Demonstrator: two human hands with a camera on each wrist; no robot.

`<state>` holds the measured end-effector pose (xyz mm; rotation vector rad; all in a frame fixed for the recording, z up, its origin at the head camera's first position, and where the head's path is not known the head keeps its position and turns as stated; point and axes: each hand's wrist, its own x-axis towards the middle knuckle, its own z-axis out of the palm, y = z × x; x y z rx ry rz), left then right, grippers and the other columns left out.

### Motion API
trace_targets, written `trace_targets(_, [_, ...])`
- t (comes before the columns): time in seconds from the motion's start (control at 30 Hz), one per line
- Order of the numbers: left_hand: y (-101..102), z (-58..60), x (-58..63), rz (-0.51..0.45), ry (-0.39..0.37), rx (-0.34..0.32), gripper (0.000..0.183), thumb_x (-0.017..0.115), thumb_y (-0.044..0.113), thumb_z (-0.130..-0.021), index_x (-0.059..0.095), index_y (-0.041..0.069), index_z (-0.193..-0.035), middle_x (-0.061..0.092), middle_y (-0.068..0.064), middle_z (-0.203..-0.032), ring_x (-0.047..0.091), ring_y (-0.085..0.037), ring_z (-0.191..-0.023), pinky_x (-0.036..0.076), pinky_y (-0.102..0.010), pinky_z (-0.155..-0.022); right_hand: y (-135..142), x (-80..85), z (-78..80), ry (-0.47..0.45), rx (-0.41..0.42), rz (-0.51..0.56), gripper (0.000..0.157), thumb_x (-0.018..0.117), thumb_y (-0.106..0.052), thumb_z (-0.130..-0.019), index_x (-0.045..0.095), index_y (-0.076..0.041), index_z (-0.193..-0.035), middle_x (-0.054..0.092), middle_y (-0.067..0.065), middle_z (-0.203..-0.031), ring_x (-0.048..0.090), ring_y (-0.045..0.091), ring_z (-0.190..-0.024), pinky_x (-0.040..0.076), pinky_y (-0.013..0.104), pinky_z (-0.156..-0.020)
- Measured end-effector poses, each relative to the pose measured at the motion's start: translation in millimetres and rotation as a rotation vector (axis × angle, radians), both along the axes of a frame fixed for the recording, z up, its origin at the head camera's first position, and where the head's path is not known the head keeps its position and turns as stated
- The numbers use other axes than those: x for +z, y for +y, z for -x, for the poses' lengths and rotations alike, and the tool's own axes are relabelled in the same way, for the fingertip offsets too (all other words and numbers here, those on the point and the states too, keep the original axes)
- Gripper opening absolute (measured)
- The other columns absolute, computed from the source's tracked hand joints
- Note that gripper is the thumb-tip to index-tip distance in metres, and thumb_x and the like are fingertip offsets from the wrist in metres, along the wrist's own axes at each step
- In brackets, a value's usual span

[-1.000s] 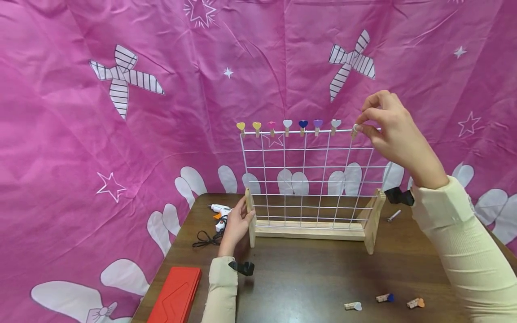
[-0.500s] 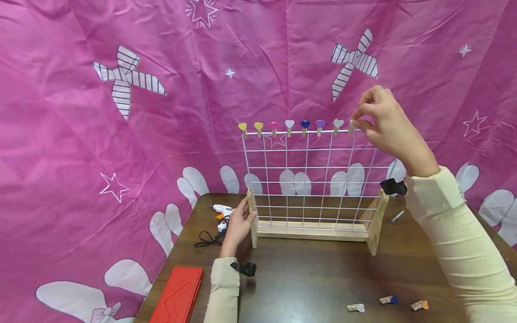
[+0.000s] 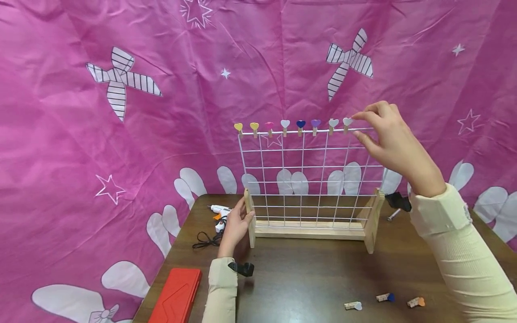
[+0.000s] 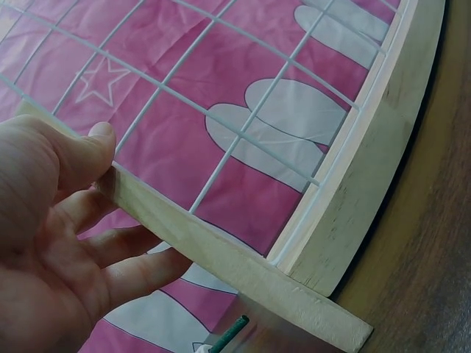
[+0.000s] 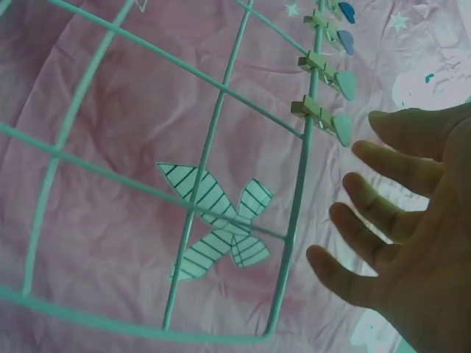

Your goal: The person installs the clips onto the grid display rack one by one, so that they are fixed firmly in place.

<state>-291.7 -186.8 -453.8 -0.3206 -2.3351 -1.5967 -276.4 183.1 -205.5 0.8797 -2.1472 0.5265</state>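
A white wire grid (image 3: pixel 313 167) stands upright in a wooden stand (image 3: pixel 311 233). Along its top wire sits a row of small clothespins with coloured hearts. At the right end of the row is a clothespin with a white heart (image 3: pixel 348 122). My right hand (image 3: pixel 387 139) is just right of that clothespin, thumb and fingers spread apart. In the right wrist view the same hand (image 4: pixel 66 220) is not shown, but my right palm and fingers (image 5: pixel 375 213) appear with nothing between them. My left hand (image 3: pixel 236 224) grips the stand's left wooden upright (image 3: pixel 250 215) between thumb and fingers.
Three loose heart clothespins lie at front right: white (image 3: pixel 353 306), blue (image 3: pixel 385 297) and orange (image 3: pixel 416 302). A glue gun (image 3: pixel 220 210) with a black cord is behind the left hand. A red case (image 3: pixel 175 294) lies front left, a bolt (image 3: pixel 393 215) at right.
The right hand slid the white-heart clothespin left along the top wire, closer to its neighbour. Its fingers have since let go and drawn a little right. The left hand keeps its place.
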Motion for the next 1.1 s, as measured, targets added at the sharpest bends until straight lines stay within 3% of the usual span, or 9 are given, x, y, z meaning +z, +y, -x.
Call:
trace_targets(0.17, [-5, 7.6, -6.8, -0.013, 0.028, 0.017, 0.057, 0.059, 0.004, -0.089, 0.035, 0.002, -0.141, 0.047, -0.025, -0.131, 0.051, -0.035, -0.115, 0.046, -0.045, -0.092, 6, -14.5, -11.6, 0.083, 0.063, -0.031, 0.034, 0.069, 0.004, -0.075, 0.062, 0.002, -0.108, 0.051, 0.021, -0.103, 0.042, 0.037, -0.093, 0.034, 0.046, -0.076])
trace_targets(0.33, [-8, 8.0, -7.4, -0.025, -0.006, 0.043, 0.057, 0.059, 0.005, -0.089, 0.036, 0.004, -0.141, 0.049, -0.022, -0.131, 0.051, -0.029, -0.117, 0.045, -0.040, -0.094, 14, -38.3, -24.7, 0.112, 0.101, -0.047, 0.037, 0.070, 0.002, -0.071, 0.063, -0.001, -0.107, 0.053, 0.019, -0.102, 0.045, 0.038, -0.095, 0.035, 0.050, -0.076])
trace_targets(0.47, [-8, 8.2, -7.9, -0.025, -0.017, 0.045, 0.057, 0.059, 0.005, -0.090, 0.036, 0.004, -0.141, 0.048, -0.022, -0.131, 0.050, -0.028, -0.118, 0.045, -0.038, -0.095, 24, -62.9, -37.9, 0.102, 0.099, -0.041, 0.029, 0.062, -0.019, -0.085, 0.063, -0.002, -0.107, 0.054, 0.018, -0.104, 0.046, 0.036, -0.093, 0.034, 0.048, -0.071])
trace_targets(0.6, [-7, 7.7, -8.5, -0.018, -0.010, 0.024, 0.057, 0.058, 0.004, -0.089, 0.035, 0.003, -0.141, 0.048, -0.022, -0.132, 0.050, -0.030, -0.117, 0.045, -0.040, -0.094, 34, -88.8, -51.3, 0.093, 0.114, -0.024, 0.045, 0.044, -0.041, -0.095, 0.064, -0.001, -0.104, 0.056, 0.016, -0.102, 0.048, 0.033, -0.090, 0.033, 0.043, -0.073])
trace_targets(0.7, [-6, 8.2, -8.1, -0.019, -0.013, 0.019, 0.057, 0.059, 0.003, -0.089, 0.035, 0.004, -0.141, 0.047, -0.022, -0.132, 0.051, -0.030, -0.116, 0.045, -0.040, -0.093, 42, -107.0, -61.3, 0.054, 0.108, -0.031, 0.038, 0.050, -0.036, -0.093, 0.064, -0.002, -0.105, 0.056, 0.013, -0.103, 0.049, 0.029, -0.092, 0.035, 0.042, -0.076])
trace_targets(0.8, [-6, 8.7, -6.9, -0.022, -0.017, 0.022, 0.057, 0.059, 0.004, -0.089, 0.036, 0.006, -0.141, 0.048, -0.021, -0.132, 0.051, -0.029, -0.116, 0.046, -0.039, -0.093, 48, -124.7, -69.7, -0.011, 0.076, -0.055, 0.026, 0.063, -0.019, -0.085, 0.063, -0.004, -0.107, 0.056, 0.008, -0.104, 0.049, 0.023, -0.093, 0.035, 0.040, -0.076])
trace_targets(0.9, [-5, 8.4, -5.7, -0.020, -0.019, 0.023, 0.057, 0.059, 0.004, -0.089, 0.036, 0.006, -0.141, 0.048, -0.021, -0.132, 0.052, -0.030, -0.116, 0.046, -0.041, -0.092, 53, -143.3, -74.6, -0.055, 0.048, -0.090, 0.031, 0.069, -0.008, -0.075, 0.064, -0.006, -0.105, 0.056, 0.004, -0.104, 0.049, 0.019, -0.093, 0.036, 0.038, -0.076])
trace_targets(1.1, [-1, 7.2, -8.0, -0.013, -0.031, 0.025, 0.057, 0.059, 0.006, -0.089, 0.036, 0.006, -0.142, 0.047, -0.020, -0.132, 0.052, -0.030, -0.116, 0.046, -0.042, -0.092, 64, -186.1, -82.0, -0.106, 0.015, -0.208, 0.032, 0.075, -0.008, -0.068, 0.065, -0.014, -0.098, 0.055, -0.006, -0.099, 0.051, 0.013, -0.089, 0.044, 0.038, -0.066])
